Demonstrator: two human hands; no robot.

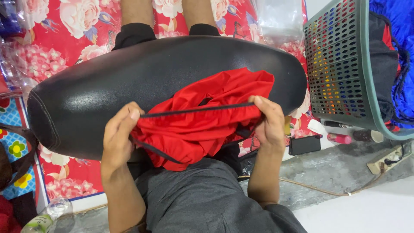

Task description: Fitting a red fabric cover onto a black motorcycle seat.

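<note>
Here the black cushion (142, 86) spans the flowered red mat (56, 39), and the red garment (207, 121) lies bunched on its near edge, against the person's lap. The left hand (117, 137) and right hand (269, 123) each have their fingers closed on an end of the garment's black cord (196, 110), pulled straight between them. Holding the cord taut and level would probably keep the cloth from twisting. To the right stands a green perforated basket (345, 64) of clothes; a clear plastic bag (280, 19) lies behind it, a clear bottle (43, 220) with a green label at lower left.
</note>
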